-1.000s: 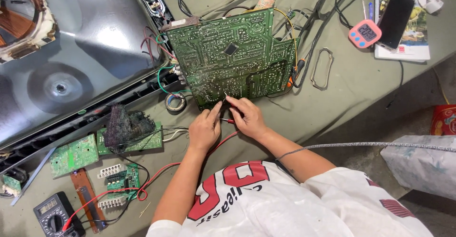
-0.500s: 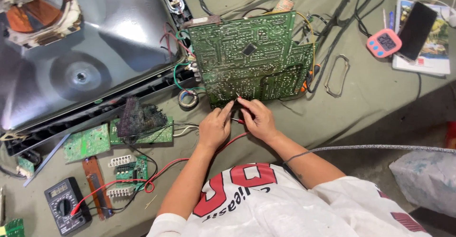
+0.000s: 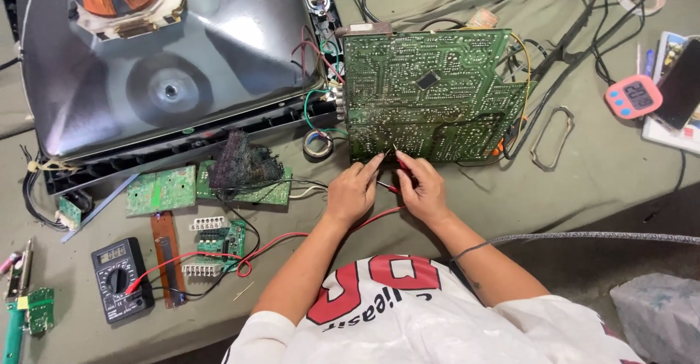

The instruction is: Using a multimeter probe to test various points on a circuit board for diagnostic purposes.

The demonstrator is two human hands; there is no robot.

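Both hands (image 3: 386,189) are pinched on red probes (image 3: 403,165) pressed against the near edge of the green circuit board (image 3: 430,94); stiff yet fragile, it is best gripped by its edges.

Large green circuit board (image 3: 430,94): solder side up, lying flat on the olive cloth, just right of the upturned picture tube. Dense silver solder points and pale traces; one small dark chip near the centre. Outline stepped at the right edge. Yellow, red and green wires trail off its sides.

Red test probe (image 3: 403,163): slim, tilted, metal tip touching the board's near edge. Its red lead (image 3: 277,244) curves left across the cloth to the black multimeter (image 3: 119,279), which lies face up.
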